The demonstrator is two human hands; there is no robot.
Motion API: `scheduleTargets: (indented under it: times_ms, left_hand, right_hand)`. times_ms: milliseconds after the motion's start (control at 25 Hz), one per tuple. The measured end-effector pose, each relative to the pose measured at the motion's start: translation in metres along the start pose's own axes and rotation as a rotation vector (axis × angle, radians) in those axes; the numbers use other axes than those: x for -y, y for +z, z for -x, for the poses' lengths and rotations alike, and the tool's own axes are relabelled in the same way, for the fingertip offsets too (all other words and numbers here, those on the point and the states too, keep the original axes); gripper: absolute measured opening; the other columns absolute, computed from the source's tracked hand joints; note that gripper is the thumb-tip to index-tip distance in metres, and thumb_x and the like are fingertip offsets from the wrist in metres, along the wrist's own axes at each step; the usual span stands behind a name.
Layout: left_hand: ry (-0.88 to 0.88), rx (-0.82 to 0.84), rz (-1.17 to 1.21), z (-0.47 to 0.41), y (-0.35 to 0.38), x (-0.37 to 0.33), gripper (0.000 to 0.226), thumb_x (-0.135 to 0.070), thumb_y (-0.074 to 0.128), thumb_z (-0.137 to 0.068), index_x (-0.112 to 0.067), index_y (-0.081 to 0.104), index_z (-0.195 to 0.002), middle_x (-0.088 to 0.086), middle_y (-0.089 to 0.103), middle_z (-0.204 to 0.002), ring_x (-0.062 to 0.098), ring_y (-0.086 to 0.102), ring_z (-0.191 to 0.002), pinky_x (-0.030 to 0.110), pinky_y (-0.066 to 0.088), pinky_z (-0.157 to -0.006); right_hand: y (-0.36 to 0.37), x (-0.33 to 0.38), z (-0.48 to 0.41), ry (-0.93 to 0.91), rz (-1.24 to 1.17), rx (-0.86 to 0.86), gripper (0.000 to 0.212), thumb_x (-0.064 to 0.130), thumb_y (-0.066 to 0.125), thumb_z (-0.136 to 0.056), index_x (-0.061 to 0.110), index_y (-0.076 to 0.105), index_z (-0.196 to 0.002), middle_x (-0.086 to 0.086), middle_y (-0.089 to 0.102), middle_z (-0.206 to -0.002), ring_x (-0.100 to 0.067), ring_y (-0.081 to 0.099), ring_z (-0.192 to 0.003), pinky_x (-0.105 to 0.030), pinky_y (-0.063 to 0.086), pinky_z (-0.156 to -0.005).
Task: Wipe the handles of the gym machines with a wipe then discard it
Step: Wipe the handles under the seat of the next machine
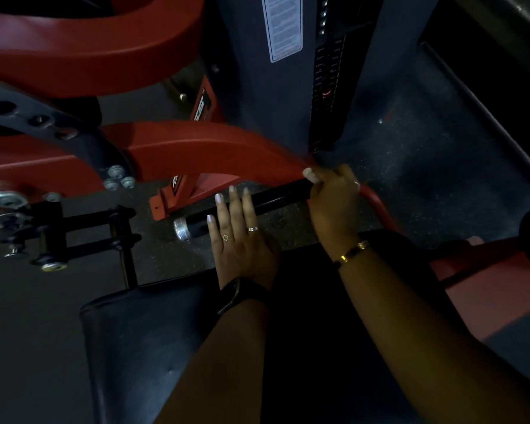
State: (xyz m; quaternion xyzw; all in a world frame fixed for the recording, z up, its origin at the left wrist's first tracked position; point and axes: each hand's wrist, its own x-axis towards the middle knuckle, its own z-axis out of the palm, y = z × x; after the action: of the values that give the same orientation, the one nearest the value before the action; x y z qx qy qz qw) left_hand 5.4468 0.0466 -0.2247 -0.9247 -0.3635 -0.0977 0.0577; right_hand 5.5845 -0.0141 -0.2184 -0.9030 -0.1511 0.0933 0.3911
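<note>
Gripping handle (277,197), right hand (334,206) hiding its end, left hand (239,243) flat atop

My right hand (334,203) wraps the handle (276,197), hiding the bar under my palm and anything pressed there; my left hand (239,237) covers another stretch. The white label (283,26) is too blurred to read, and the markings (328,71) beside it are too small. The red frame (74,56) runs off the left edge, and my forearms (410,316) leave at the bottom.
</note>
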Motion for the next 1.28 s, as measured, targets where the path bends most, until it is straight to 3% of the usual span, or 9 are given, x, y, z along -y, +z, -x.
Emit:
scheduleTargets:
  times_ms: [200,400,600,720,800,880,960,1080,1280]
  left_hand:
    - [0.042,-0.022,-0.073,-0.001,-0.004,0.002,0.068,-0.032,0.051,-0.087,-0.006,0.033,-0.147,0.015,0.029,-0.153,0.030,0.011,-0.141,0.047,0.015,-0.115]
    - [0.011,0.029,-0.051,0.001,-0.004,-0.001,0.075,-0.027,0.053,-0.081,-0.006,0.028,-0.149,0.015,0.026,-0.155,0.034,0.011,-0.144,0.049,0.008,-0.116]
    - [0.162,0.004,-0.153,-0.004,-0.005,0.001,0.057,-0.032,0.041,-0.095,-0.008,0.035,-0.146,0.011,0.034,-0.151,0.036,0.028,-0.140,0.052,0.025,-0.111]
    - [0.132,0.017,0.015,-0.006,-0.002,-0.008,0.073,-0.023,0.067,-0.085,-0.006,0.030,-0.147,0.012,0.032,-0.152,0.035,0.013,-0.141,0.056,0.011,-0.112]
    - [0.158,0.044,0.071,-0.007,0.000,-0.023,0.084,-0.024,0.071,-0.079,-0.006,0.026,-0.148,0.012,0.030,-0.154,0.031,0.010,-0.142,0.054,0.006,-0.112]
    - [0.224,-0.006,0.017,-0.010,0.007,-0.049,0.072,-0.029,0.060,-0.084,-0.006,0.032,-0.146,0.010,0.033,-0.152,0.031,0.021,-0.142,0.053,0.017,-0.113]
    - [0.263,-0.049,-0.126,-0.018,0.016,-0.067,0.060,-0.039,0.050,-0.093,-0.011,0.037,-0.145,0.005,0.039,-0.150,0.028,0.034,-0.139,0.052,0.031,-0.109]
    - [0.277,-0.100,-0.131,-0.023,0.029,-0.072,0.068,-0.044,0.049,-0.094,-0.014,0.025,-0.150,0.004,0.028,-0.155,0.026,0.017,-0.144,0.052,0.018,-0.114]
    - [0.243,-0.070,-0.087,-0.019,0.032,-0.073,0.076,-0.031,0.059,-0.084,-0.014,0.025,-0.150,0.005,0.025,-0.157,0.027,0.015,-0.146,0.051,0.007,-0.115]
  right_hand:
    - [0.005,0.012,0.052,-0.400,0.153,0.052,0.032,0.008,0.048,-0.093,0.003,0.062,-0.121,-0.015,0.061,-0.107,-0.028,0.057,-0.097,-0.030,0.044,-0.087]
    - [-0.005,-0.008,-0.002,-0.027,0.019,0.029,0.027,0.006,0.050,-0.092,0.008,0.067,-0.113,-0.008,0.052,-0.109,-0.020,0.051,-0.099,-0.022,0.038,-0.087]
    - [0.017,0.025,0.059,-0.247,-0.073,0.169,0.031,0.012,0.040,-0.093,0.006,0.062,-0.115,-0.015,0.058,-0.110,-0.028,0.052,-0.102,-0.039,0.044,-0.088]
    - [0.009,-0.001,0.052,-0.160,-0.133,0.092,0.034,0.002,0.043,-0.090,0.003,0.062,-0.118,-0.021,0.057,-0.112,-0.033,0.053,-0.103,-0.042,0.044,-0.091]
    - [0.003,-0.022,0.021,0.085,-0.141,-0.017,0.038,-0.005,0.045,-0.089,-0.001,0.058,-0.124,-0.022,0.053,-0.120,-0.033,0.052,-0.108,-0.033,0.041,-0.098]
    - [-0.002,-0.030,0.002,0.210,-0.185,-0.050,0.042,-0.007,0.045,-0.090,0.001,0.054,-0.130,-0.020,0.049,-0.125,-0.029,0.053,-0.109,-0.025,0.041,-0.099]
    - [-0.001,-0.025,0.002,0.108,-0.198,-0.006,0.047,-0.006,0.045,-0.089,0.005,0.050,-0.135,-0.018,0.048,-0.128,-0.025,0.052,-0.112,-0.018,0.037,-0.097]
    - [-0.002,-0.038,0.010,-0.018,-0.165,0.033,0.045,0.001,0.048,-0.092,0.006,0.048,-0.136,-0.019,0.050,-0.128,-0.025,0.051,-0.114,-0.008,0.028,-0.090]
    - [-0.002,-0.052,-0.020,0.213,-0.089,-0.050,0.027,0.012,0.052,-0.096,0.004,0.065,-0.117,-0.019,0.055,-0.119,-0.027,0.056,-0.103,-0.014,0.036,-0.080]
